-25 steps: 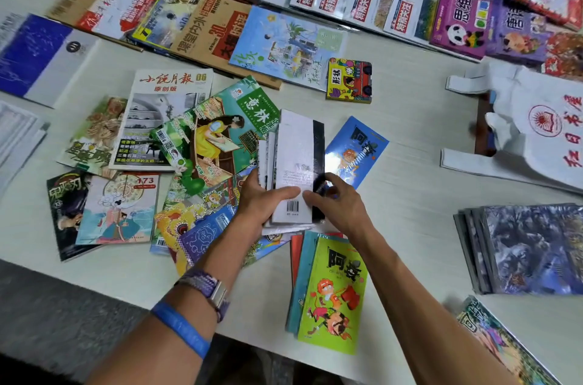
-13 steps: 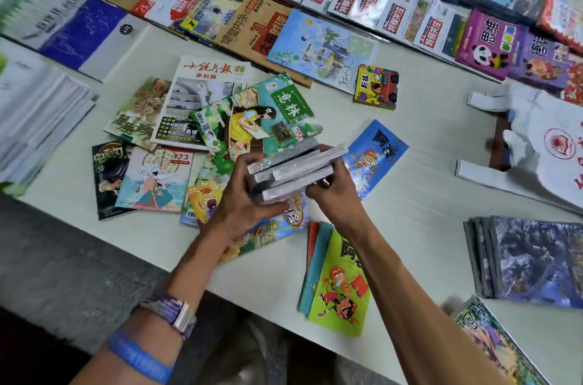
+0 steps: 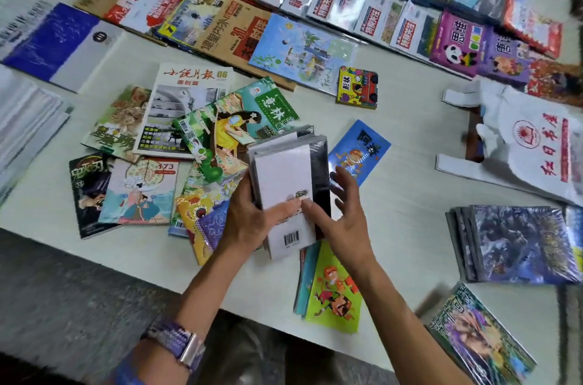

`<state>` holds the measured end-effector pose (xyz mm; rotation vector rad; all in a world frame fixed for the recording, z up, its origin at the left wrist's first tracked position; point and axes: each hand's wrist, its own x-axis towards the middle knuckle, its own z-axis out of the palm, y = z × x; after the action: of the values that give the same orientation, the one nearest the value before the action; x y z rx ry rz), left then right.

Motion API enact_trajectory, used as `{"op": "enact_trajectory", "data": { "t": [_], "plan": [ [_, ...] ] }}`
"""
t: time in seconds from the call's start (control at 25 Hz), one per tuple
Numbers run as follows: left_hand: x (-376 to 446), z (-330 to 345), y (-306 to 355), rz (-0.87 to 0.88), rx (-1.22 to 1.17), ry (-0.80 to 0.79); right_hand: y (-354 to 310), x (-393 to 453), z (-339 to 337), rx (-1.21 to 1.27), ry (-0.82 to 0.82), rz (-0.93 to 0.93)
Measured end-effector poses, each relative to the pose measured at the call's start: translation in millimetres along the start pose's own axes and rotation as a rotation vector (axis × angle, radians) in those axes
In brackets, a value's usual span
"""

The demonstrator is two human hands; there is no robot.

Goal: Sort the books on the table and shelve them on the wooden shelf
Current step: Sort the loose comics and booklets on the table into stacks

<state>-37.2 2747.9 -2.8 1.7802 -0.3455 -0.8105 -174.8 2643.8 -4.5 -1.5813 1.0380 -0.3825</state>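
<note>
A small stack of white-and-black paperbacks lies flat between my hands, back cover and barcode up, above the scattered magazines. My left hand grips its left edge with the thumb on the cover. My right hand touches the cover's lower right with its fingertips, fingers spread. Under them lie a green magazine, a blue comic and a green-yellow comic pile. No wooden shelf is in view.
The white table carries rows of books along the far side, a white plastic bag at the right, a dark stack at the near right and paper piles at the left. The table's front edge runs just below the hands.
The stack was held on edge, spines toward me, half a second ago; now it lies flat again with the barcode cover up. My right hand has loosened to fingertips on the cover.
</note>
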Motion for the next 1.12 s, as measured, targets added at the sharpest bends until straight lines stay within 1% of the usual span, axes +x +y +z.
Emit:
{"op": "enact_trajectory", "data": {
  "t": [0.08,0.16,0.2,0.24,0.28,0.36,0.4,0.44,0.52,0.56,0.6,0.68,0.72,0.76,0.8,0.88,0.96,1.0,1.04,1.12],
  "plan": [
    [-6.8,27.7,16.0,-0.001,0.062,-0.005,-4.4,-13.6,-25.4,-0.14,0.124,-0.089],
    [-13.8,60.1,28.7,-0.046,0.089,-0.026,-4.6,-25.4,-53.8,-0.3,0.139,-0.156],
    [-17.4,75.7,33.2,-0.07,0.085,-0.048,-0.3,-31.0,-69.2,-0.327,0.139,-0.128],
    [-21.3,90.4,36.3,-0.089,0.081,-0.086,6.3,-36.1,-84.8,-0.271,0.123,-0.046],
    [-25.1,104.6,39.1,-0.106,0.064,-0.141,13.9,-39.9,-99.8,-0.086,0.094,0.08],
    [-33.3,127.9,41.3,-0.144,-0.021,-0.285,26.6,-46.3,-127.0,0.425,0.041,0.33],
    [-35.9,136.1,40.6,-0.163,-0.058,-0.358,32.6,-48.9,-140.8,0.569,0.021,0.4],
    [-38.5,144.7,38.4,-0.187,-0.081,-0.44,38.9,-53.1,-155.7,0.627,0.001,0.429],
    [-45.1,161.7,34.4,-0.268,-0.101,-0.584,47.0,-62.5,-181.0,0.608,0.016,0.411],
    [-49.7,169.8,32.9,-0.299,-0.097,-0.614,50.5,-68.6,-189.5,0.522,0.065,0.365],
    [-54.4,179.2,30.9,-0.308,-0.079,-0.598,53.6,-75.2,-195.7,0.36,0.144,0.304],
    [-59.7,194.8,30.3,-0.311,-0.023,-0.5,59.1,-87.1,-200.8,-0.121,0.343,0.187],
    [-59.9,199.5,34.0,-0.373,-0.054,-0.488,60.7,-90.8,-202.8,-0.348,0.428,0.107],
    [-59.5,204.3,39.1,-0.475,-0.123,-0.504,62.1,-94.0,-207.5,-0.535,0.49,-0.001],
    [-57.5,206.2,42.9,-0.574,-0.195,-0.528,64.1,-96.7,-213.8,-0.689,0.512,-0.128],
    [-49.8,206.3,45.8,-0.673,-0.286,-0.613,71.3,-103.2,-226.2,-0.946,0.486,-0.35],
    [-50.1,209.1,46.4,-0.727,-0.257,-0.706,77.1,-112.1,-229.5,-1.114,0.507,-0.5],
    [-54.2,212.0,45.5,-0.737,-0.213,-0.733,81.6,-118.2,-227.4,-1.15,0.525,-0.541],
    [-58.8,215.8,43.9,-0.732,-0.176,-0.744,87.9,-124.6,-224.8,-1.155,0.53,-0.551],
    [-67.3,225.2,34.8,-0.675,-0.124,-0.75,102.8,-139.9,-229.0,-1.087,0.469,-0.478]
  ]
}}
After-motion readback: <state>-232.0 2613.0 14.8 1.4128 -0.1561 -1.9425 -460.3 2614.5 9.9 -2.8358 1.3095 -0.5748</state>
